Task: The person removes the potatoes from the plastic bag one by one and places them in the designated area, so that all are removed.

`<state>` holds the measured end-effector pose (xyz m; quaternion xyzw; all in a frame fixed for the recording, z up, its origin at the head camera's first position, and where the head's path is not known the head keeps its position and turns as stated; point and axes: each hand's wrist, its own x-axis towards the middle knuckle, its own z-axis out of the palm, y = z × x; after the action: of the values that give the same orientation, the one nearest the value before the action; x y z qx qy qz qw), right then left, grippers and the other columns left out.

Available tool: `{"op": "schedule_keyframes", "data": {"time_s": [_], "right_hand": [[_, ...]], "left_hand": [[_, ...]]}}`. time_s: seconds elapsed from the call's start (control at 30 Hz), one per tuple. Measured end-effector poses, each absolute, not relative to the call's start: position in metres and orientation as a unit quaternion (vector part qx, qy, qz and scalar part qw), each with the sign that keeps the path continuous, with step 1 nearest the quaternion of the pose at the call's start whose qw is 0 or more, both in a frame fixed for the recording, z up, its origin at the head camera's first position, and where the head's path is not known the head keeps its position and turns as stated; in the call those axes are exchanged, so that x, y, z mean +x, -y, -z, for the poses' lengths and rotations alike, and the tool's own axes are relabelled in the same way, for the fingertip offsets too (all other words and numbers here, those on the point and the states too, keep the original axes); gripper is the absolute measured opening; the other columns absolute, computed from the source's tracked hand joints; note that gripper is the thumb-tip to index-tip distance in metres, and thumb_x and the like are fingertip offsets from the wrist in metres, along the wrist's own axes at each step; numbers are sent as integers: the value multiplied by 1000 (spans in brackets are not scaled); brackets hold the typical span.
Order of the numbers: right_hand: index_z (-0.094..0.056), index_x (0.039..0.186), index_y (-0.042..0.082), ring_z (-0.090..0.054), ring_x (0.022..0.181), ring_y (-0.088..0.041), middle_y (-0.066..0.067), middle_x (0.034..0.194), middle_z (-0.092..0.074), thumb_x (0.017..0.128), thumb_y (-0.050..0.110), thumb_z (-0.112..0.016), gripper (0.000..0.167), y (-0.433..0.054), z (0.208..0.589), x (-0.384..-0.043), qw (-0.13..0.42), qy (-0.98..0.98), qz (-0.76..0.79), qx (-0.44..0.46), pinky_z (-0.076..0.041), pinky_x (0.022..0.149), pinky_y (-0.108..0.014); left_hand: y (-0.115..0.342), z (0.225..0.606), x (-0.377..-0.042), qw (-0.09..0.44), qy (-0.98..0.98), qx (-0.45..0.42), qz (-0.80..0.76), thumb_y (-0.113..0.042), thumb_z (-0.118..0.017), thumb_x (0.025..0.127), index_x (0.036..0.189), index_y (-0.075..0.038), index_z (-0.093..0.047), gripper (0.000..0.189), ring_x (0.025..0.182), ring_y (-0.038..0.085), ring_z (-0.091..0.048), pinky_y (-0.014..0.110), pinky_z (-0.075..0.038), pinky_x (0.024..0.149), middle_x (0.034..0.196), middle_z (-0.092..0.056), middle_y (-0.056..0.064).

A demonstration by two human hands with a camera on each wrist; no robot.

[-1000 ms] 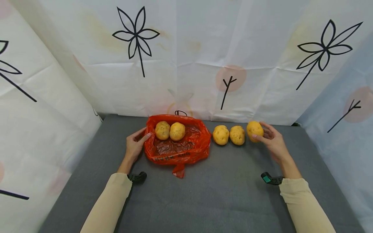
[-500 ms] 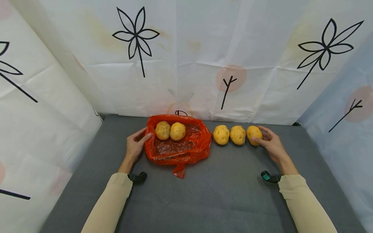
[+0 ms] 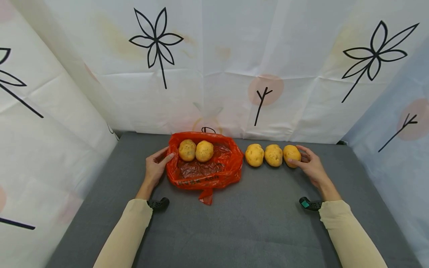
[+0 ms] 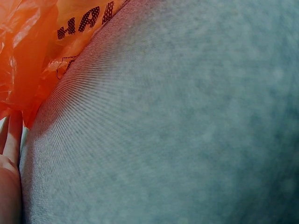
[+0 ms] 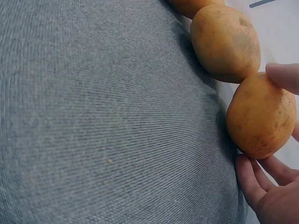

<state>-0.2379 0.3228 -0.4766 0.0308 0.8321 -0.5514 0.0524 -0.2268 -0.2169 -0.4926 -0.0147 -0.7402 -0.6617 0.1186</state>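
Note:
An orange-red plastic bag (image 3: 201,183) lies with its mouth spread wide, and two potatoes (image 3: 187,150) sit in its back left part. My left hand (image 3: 155,168) pinches the bag's left rim between thumb and fingers; in the left wrist view its fingers (image 4: 14,140) reach up to the bag's edge. To the right of the bag, two potatoes (image 3: 273,155) stand side by side on the cloth. At the right end of this row my right hand (image 3: 312,167) holds a third potato (image 5: 259,116), thumb on one side and fingers round the other, right beside its neighbour.
A grey cloth (image 3: 241,223) covers the table. Behind it and at both sides hang white curtains (image 3: 214,100) with black plant drawings, close to the bag and the potato row. Dark wrist-worn devices (image 3: 311,204) sit on both forearms.
My right hand has lowered its potato onto the cloth at the row's right end, then shifted slightly left with it. The left hand and the bag have stayed put.

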Motion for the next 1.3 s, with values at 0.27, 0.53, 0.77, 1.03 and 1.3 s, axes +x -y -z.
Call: {"op": "schedule_keyframes", "data": {"time_s": [0.27, 0.53, 0.77, 1.03, 1.3], "right_hand": [[-17, 163, 6, -31, 142, -51, -32, 160, -20, 96, 26, -74, 90, -324, 478, -238, 47, -838, 543, 29, -31, 109, -66], [-19, 162, 5, -32, 141, -51, -32, 160, -22, 95, 28, -75, 90, -325, 477, -236, 40, -837, 545, 28, -32, 109, -66], [-18, 162, 6, -32, 141, -51, -32, 160, -23, 96, 27, -74, 89, -324, 477, -237, 41, -840, 541, 29, -33, 108, -65], [-17, 163, 6, -33, 140, -52, -33, 160, -20, 97, 23, -73, 88, -323, 474, -238, 47, -840, 540, 28, -34, 107, -66], [-19, 163, 6, -34, 140, -50, -31, 161, -22, 96, 25, -73, 88, -322, 471, -236, 40, -841, 538, 31, -37, 107, -62]], "left_hand": [[217, 493, -227, 120, 739, -16, 663, -7, -72, 95, 135, 7, -61, 44, 117, 18, -60, 15, -51, 88, 134, -61, 27], [218, 494, -227, 120, 736, -15, 667, -8, -72, 95, 135, 6, -62, 44, 114, 14, -61, 15, -51, 87, 134, -61, 26], [218, 494, -227, 119, 736, -15, 666, -8, -72, 95, 135, 5, -62, 43, 112, 11, -61, 16, -52, 87, 134, -61, 26], [218, 493, -227, 119, 742, -12, 660, -9, -73, 95, 135, 4, -63, 43, 111, 10, -61, 15, -52, 87, 133, -62, 25], [218, 491, -226, 115, 743, -5, 659, -8, -72, 95, 135, 5, -62, 43, 113, 11, -60, 14, -51, 87, 134, -61, 25]]}}
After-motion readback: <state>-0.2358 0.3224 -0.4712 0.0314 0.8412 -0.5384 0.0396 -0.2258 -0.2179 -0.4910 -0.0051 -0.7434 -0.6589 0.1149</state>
